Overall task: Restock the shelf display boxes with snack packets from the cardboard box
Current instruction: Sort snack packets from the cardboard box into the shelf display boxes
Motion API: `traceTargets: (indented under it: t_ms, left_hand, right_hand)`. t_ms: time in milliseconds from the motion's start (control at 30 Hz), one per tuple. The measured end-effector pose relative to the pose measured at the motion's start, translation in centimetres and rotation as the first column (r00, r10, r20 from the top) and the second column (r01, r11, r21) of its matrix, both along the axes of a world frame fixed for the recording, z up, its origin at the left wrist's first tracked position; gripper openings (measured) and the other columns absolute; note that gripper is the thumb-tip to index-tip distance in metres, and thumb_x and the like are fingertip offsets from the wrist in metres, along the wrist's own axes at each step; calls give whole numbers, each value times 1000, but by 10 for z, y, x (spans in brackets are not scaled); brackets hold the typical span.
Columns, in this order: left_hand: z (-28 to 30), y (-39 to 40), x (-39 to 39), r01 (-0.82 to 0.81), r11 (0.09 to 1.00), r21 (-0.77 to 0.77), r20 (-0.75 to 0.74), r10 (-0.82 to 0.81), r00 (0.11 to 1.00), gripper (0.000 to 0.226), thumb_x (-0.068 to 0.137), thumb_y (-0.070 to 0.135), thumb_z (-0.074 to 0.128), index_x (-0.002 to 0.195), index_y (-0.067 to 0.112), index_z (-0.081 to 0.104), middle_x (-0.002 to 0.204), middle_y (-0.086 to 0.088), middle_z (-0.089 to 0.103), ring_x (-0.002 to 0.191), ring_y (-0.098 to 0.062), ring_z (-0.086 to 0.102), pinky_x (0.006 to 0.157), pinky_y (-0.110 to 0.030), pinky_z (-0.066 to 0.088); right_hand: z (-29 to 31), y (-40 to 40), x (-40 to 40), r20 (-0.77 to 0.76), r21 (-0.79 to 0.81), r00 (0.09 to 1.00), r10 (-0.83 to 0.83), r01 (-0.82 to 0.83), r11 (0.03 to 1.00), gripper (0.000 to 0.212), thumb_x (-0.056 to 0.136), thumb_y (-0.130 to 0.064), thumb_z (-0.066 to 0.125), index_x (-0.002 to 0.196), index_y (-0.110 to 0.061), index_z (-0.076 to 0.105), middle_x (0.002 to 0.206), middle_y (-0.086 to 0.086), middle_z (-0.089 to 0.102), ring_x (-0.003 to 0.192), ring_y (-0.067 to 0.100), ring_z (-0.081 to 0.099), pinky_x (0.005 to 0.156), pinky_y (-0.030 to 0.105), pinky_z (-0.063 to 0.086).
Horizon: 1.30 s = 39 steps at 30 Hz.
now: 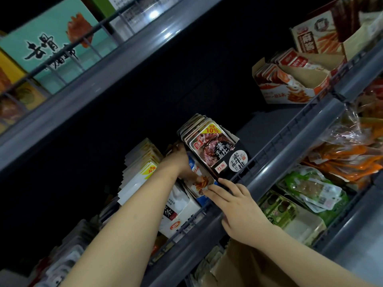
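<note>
A grey shelf (267, 175) with a low wire rail along its front edge carries a black display box (234, 160) of dark snack packets, a white display box (178, 212) just beside it, and, well apart along the shelf, a red-and-white display box (290, 90) of packets.

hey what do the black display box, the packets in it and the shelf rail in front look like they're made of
Black display box: probably printed cardboard, matte, with a thin cut edge along its open top.
Packets: likely glossy plastic or foil film; flat sealed pouches with rounded corners and slight sheen.
Shelf rail: grey, smooth, with soft highlights, so painted metal or plastic; the picture cannot settle which.
</note>
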<state>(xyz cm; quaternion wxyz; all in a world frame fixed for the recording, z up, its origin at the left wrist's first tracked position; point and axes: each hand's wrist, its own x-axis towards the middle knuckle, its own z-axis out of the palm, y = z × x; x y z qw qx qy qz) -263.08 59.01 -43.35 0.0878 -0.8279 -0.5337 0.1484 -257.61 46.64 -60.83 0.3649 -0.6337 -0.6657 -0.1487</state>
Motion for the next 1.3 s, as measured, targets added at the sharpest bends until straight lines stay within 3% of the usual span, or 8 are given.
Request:
traceTargets:
  t_ms: [133,533,667,833,933,1033,1133,1300]
  left_hand:
    - [-1,-1,0,13,1000,-26,-14,-14,1000,75,75,37,81,136,8,48,132,-9,57,114,-25,58,97,-35,49]
    - [32,-14,4,80,995,-63,129,-72,989,72,76,25,81,138,13,47,138,-5,53,124,-24,51,92,-27,40]
    - [42,-13,9,153,979,-135,276,-111,955,64,76,23,81,131,20,49,125,7,57,111,-15,54,92,-26,41]
    - [30,-7,21,210,976,-52,454,-165,876,48,89,34,66,132,19,49,119,4,58,101,-12,54,84,-27,42]
    - [18,3,26,233,971,-52,425,-190,885,63,83,41,72,137,22,46,132,1,56,120,-16,52,97,-30,42]
    - [14,9,29,181,983,43,363,-184,914,101,68,51,81,149,23,28,151,-6,30,140,-29,27,113,-42,31]
    - [17,8,34,128,988,83,302,-147,942,112,62,55,83,150,19,23,154,-12,14,143,-33,11,115,-45,20]
    - [14,6,45,158,986,44,263,-164,951,126,57,51,87,150,12,11,153,-12,22,142,-31,22,113,-43,32]
  right_hand:
    - [-1,0,0,5,-2,1000,-6,6,1000,78,57,-36,69,133,-26,53,133,-9,56,125,21,49,95,37,47]
    - [1,-2,-1,30,-19,1000,-3,4,1000,83,55,-37,74,134,-24,53,134,-7,57,123,23,54,94,39,48]
    - [8,-5,2,-15,3,1000,-1,1,1000,82,59,-33,72,137,-25,48,137,-6,53,126,21,46,98,38,44]
    - [26,-2,12,-171,86,979,-115,131,988,82,63,-24,67,140,-20,40,143,1,45,132,22,34,110,38,23]
    - [32,4,20,-175,65,968,-179,193,979,91,61,-22,73,144,-20,36,150,4,40,138,26,27,110,44,18]
    - [35,7,26,-168,19,963,-210,217,976,95,57,-22,78,144,-24,38,147,2,43,140,26,23,110,47,17]
    - [33,7,28,-158,0,966,-204,206,978,92,58,-22,77,143,-25,41,148,1,43,140,25,23,111,46,15]
    - [28,7,31,-155,-25,972,-178,176,984,94,63,-18,74,145,-30,31,153,-4,34,143,24,20,112,48,20]
